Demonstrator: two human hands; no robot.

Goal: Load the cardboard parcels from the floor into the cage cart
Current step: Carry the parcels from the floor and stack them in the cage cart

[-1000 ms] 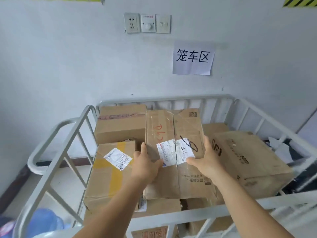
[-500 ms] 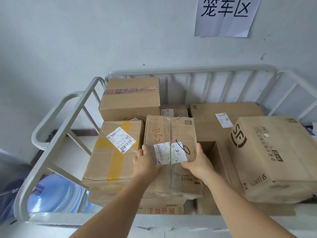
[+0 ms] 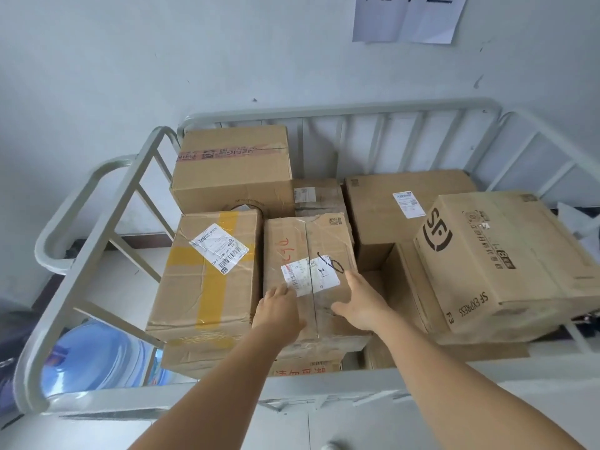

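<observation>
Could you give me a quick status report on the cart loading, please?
Left hand and right hand open, flat on the parcel. Parcel down in the cage cart, between neighbouring boxes. Nothing in the way.

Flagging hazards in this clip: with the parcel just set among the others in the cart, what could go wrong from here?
1. The SF Express box lies tilted on lower cartons, so it might slide when the cart moves.
2. The parcel under the left hand and right hand sits beside a gap; nudged, it may tip that way.

A labelled cardboard parcel [image 3: 308, 254] lies flat atop other boxes inside the grey cage cart [image 3: 97, 222], between the yellow-taped box [image 3: 207, 274] and the SF Express box [image 3: 506, 261].
</observation>
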